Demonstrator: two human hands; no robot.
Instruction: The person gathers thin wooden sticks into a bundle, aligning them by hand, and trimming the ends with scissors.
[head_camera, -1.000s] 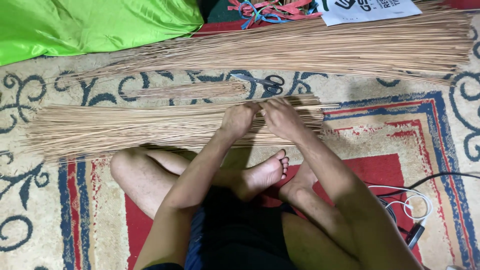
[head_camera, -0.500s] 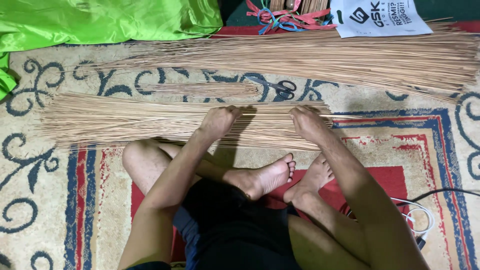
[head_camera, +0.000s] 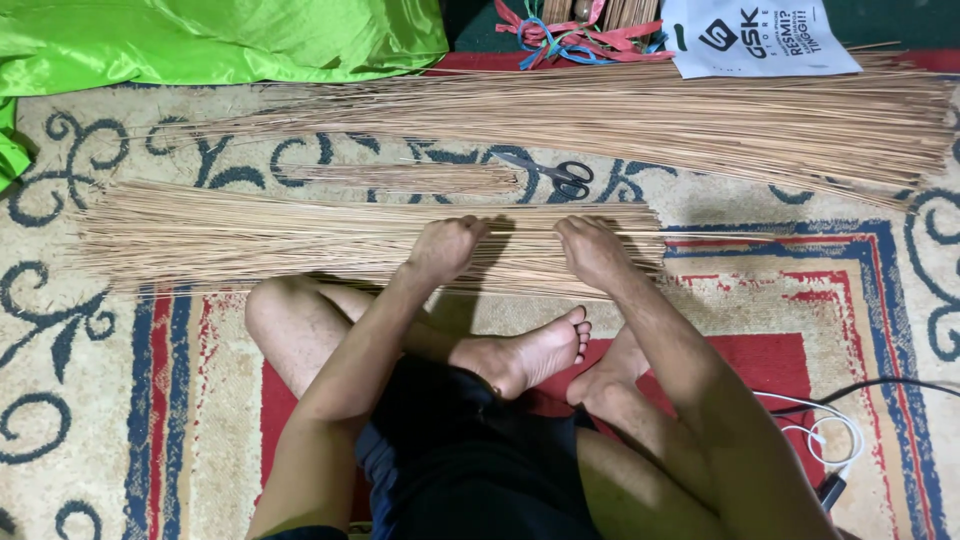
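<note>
**Hands spread wide over a bundle of thin sticks**

A person seated cross-legged on a patterned carpet (head_camera: 100, 400) presses both hands onto the near bundle of thin sticks (head_camera: 250, 235), which lies crosswise just beyond the knees. The left hand (head_camera: 445, 248) is curled, knuckles up, fingers folded down onto the sticks; whether it grips any cannot be told. The right hand (head_camera: 592, 250) lies flatter, fingers pointing away, resting on top with nothing visibly clasped. A second ago the two hands sat almost touching at the middle of the bundle; they have since drawn apart, leaving a bare stretch of sticks between them, and the view has shifted so that the bundle's left end shows in full.

Beyond it, a small loose sheaf (head_camera: 410, 178) lies beside a pair of scissors (head_camera: 555, 175), and a far larger pile of sticks (head_camera: 640, 115) runs to the right edge. A green cloth (head_camera: 200, 40) fills the top left corner, coloured ties (head_camera: 570, 35) and a white printed bag (head_camera: 760, 40) the top. A white cable (head_camera: 830, 430) curls by the right leg. Open carpet lies to the left of the knees and to the right of the near bundle's end.
</note>
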